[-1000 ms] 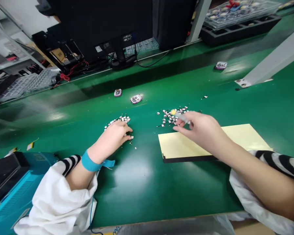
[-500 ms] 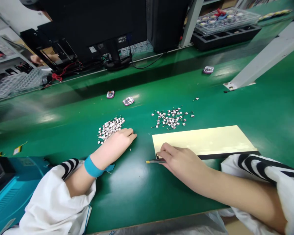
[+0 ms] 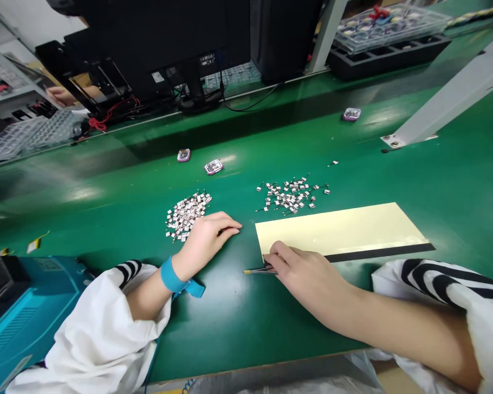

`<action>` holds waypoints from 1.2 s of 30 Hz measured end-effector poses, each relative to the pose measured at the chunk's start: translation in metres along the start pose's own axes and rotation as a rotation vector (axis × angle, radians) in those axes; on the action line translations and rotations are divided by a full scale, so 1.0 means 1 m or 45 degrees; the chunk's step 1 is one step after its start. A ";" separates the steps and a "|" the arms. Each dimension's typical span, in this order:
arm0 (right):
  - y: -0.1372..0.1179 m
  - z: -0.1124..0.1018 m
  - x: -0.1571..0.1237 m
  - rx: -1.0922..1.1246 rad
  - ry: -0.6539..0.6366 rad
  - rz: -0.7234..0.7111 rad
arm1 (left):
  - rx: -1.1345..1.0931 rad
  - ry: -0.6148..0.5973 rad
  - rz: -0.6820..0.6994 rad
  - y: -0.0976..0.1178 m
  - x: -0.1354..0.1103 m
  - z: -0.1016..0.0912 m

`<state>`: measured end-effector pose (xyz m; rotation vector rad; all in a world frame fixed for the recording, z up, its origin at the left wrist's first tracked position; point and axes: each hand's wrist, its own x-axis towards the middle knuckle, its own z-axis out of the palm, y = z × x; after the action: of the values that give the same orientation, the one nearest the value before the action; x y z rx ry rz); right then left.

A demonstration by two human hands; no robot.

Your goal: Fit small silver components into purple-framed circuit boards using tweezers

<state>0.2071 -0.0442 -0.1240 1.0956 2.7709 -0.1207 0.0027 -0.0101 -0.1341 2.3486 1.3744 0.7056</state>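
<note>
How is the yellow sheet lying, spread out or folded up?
Spread out. The yellow sheet lies flat on the green table, its broad face showing; the right hand hides part of its near edge.

Electronics workshop or assembly room, by look of it: green-topped workbench (image 3: 217, 334), loose heaps of tiny parts (image 3: 188, 212), some with short leads, teal wrist strap (image 3: 172, 276), back of black monitor (image 3: 181, 33), red wires (image 3: 98, 125), clear tray (image 3: 394, 38) stacked on black compartmented tray (image 3: 388, 64), open shelving (image 3: 14, 93) at left
</note>
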 end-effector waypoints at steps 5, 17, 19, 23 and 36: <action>0.004 0.003 0.001 0.067 0.012 -0.029 | 0.194 -0.016 0.207 -0.004 -0.010 0.000; 0.008 -0.001 0.006 0.371 -0.011 0.045 | -0.703 0.120 -0.197 0.007 -0.016 0.001; 0.011 -0.002 0.008 0.510 -0.030 0.090 | -1.069 0.168 -0.304 0.008 -0.015 0.002; 0.022 -0.001 0.013 0.763 0.010 0.127 | -1.310 0.154 -0.418 0.007 -0.015 0.004; 0.027 -0.003 0.030 2.002 0.159 0.228 | -0.584 0.392 -0.141 0.022 -0.018 0.016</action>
<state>0.2033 -0.0038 -0.1265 1.4697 2.2472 -2.4722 0.0200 -0.0372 -0.1402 1.8466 1.2771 1.2388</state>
